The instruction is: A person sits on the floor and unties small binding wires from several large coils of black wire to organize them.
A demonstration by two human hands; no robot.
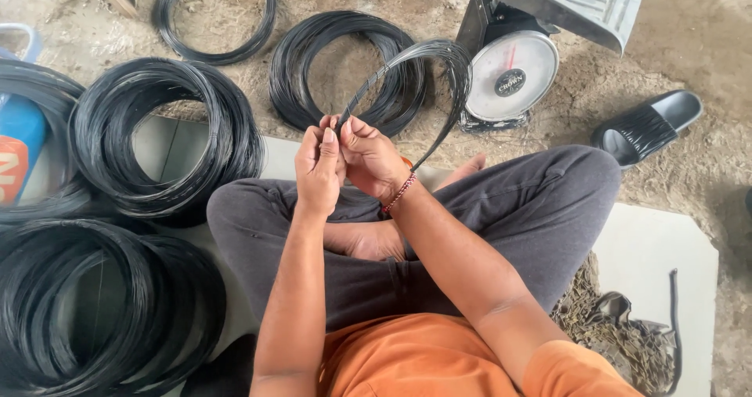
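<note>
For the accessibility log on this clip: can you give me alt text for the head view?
A seated, cross-legged person's left hand and right hand pinch a loop of thin black wire held above the lap. Finished black wire coils lie on the ground, with a dial scale and a black sandal nearby.

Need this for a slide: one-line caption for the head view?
Seated person's left hand and right hand grip a thin black wire loop, amid wire coils and a dial scale.

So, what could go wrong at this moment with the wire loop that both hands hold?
The springy black wire loop, pinched by the left hand and right hand, might slip free and whip toward the face. Its thin strands could cut bare fingers. It arcs close to the weighing scale and could snag there.
</note>
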